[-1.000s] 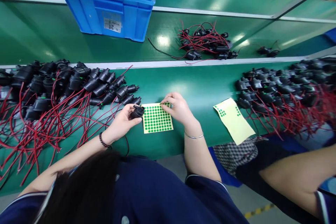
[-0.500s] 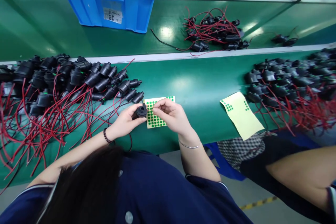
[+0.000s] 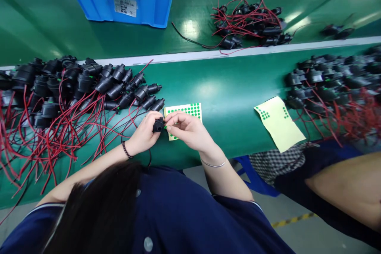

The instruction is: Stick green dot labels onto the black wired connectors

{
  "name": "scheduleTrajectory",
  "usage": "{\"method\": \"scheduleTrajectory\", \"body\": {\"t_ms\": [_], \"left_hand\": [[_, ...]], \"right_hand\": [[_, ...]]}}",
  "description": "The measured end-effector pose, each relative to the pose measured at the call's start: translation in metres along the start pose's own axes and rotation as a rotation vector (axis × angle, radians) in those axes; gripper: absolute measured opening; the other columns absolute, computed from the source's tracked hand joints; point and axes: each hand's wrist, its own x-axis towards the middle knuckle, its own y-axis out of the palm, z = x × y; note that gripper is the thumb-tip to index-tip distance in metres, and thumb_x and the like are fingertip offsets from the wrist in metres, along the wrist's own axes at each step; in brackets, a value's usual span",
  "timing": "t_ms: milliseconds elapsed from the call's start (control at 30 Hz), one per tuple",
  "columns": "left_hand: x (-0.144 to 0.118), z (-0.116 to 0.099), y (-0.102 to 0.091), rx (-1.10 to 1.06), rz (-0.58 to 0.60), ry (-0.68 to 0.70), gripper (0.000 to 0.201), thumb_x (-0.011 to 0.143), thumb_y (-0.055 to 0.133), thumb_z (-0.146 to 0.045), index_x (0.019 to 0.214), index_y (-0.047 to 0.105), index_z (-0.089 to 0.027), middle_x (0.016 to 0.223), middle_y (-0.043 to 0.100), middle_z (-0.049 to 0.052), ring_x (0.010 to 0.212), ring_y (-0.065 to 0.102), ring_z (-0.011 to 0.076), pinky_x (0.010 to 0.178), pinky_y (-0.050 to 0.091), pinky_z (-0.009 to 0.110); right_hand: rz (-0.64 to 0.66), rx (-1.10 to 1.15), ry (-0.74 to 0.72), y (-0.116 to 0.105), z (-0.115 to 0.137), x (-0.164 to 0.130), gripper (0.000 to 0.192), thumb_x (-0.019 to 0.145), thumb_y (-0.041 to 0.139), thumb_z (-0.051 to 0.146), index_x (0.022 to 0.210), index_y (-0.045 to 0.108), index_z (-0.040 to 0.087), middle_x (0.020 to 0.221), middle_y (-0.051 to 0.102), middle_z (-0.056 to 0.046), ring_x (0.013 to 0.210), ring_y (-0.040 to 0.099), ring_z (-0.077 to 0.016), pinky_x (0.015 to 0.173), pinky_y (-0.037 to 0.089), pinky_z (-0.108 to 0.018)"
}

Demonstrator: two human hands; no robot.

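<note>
My left hand is closed around a small black pump, whose round nozzle end points toward me. Close beside it, my right hand pinches a green dot sticker between thumb and forefinger, right at the pump's side. I cannot tell whether the sticker touches the pump. Under the right hand lies a pale yellow sheet of green dot stickers, partly hidden by the fingers.
Many black pumps with red wires are heaped at left. Another heap lies at right, beside a mostly bare yellow sticker sheet. A blue crate and more pumps occupy the back shelf. A co-worker's arm is at right.
My left hand has turned the pump so its narrower end shows. My right hand has moved slightly left to the pump, and a green sticker now shows at its fingertips. The view has shifted slightly.
</note>
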Motion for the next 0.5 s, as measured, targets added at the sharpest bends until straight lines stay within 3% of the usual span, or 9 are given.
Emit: {"method": "scheduleTrajectory", "body": {"t_ms": [233,500], "left_hand": [[-0.0023,0.0039,0.0015,0.104,0.001,0.095,0.043,0.077,0.050,0.003,0.112,0.046,-0.022,0.111,0.057,0.009,0.108,0.057,0.0227,0.091,0.050,0.040],[-0.0033,0.0060,0.0016,0.171,-0.001,0.106,0.047,0.074,0.049,0.003,0.114,0.046,-0.022,0.112,0.057,0.009,0.109,0.057,0.0233,0.092,0.052,0.043]], "right_hand": [[-0.016,-0.040,0.008,0.0012,-0.0022,-0.0005,0.009,0.076,0.072,0.026,0.074,0.067,0.018,0.100,0.065,-0.006,0.075,0.063,-0.0126,0.064,0.056,-0.030],[-0.055,-0.127,-0.064,0.0036,-0.0026,-0.0001,0.006,0.076,0.070,0.022,0.072,0.066,0.020,0.093,0.068,-0.005,0.083,0.066,-0.0153,0.073,0.058,-0.032]]}}
